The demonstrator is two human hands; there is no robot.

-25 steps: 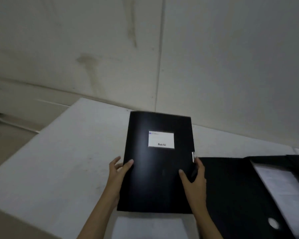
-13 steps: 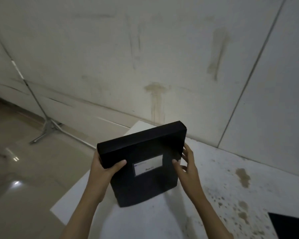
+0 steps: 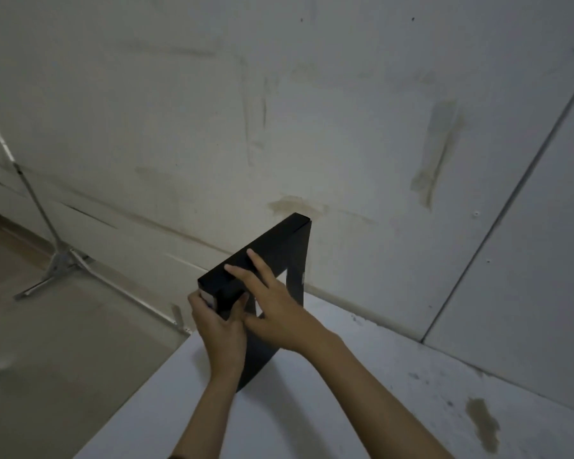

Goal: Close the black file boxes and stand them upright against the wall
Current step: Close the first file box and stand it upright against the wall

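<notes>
Now the left hand (image 3: 217,329) fingers grip the near end of the file box (image 3: 272,256), right hand (image 3: 275,309) fingers spread flat on top. Flat a second ago, it stands upright on the surface (image 3: 312,409), far end near the wall (image 3: 345,127); one box nearly done.

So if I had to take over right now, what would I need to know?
Left hand: wrapped around the near top corner of the black file box.
Right hand: fingers laid flat on the box's top edge, steadying it.
The box is closed and stands upright on the white table, near its left edge, far end towards the wall. Whether it touches the wall cannot be told.
Done: this box closed and stood up.
Left: make sure it rests against the wall, let go, then check for any other boxes; none are in view.
</notes>
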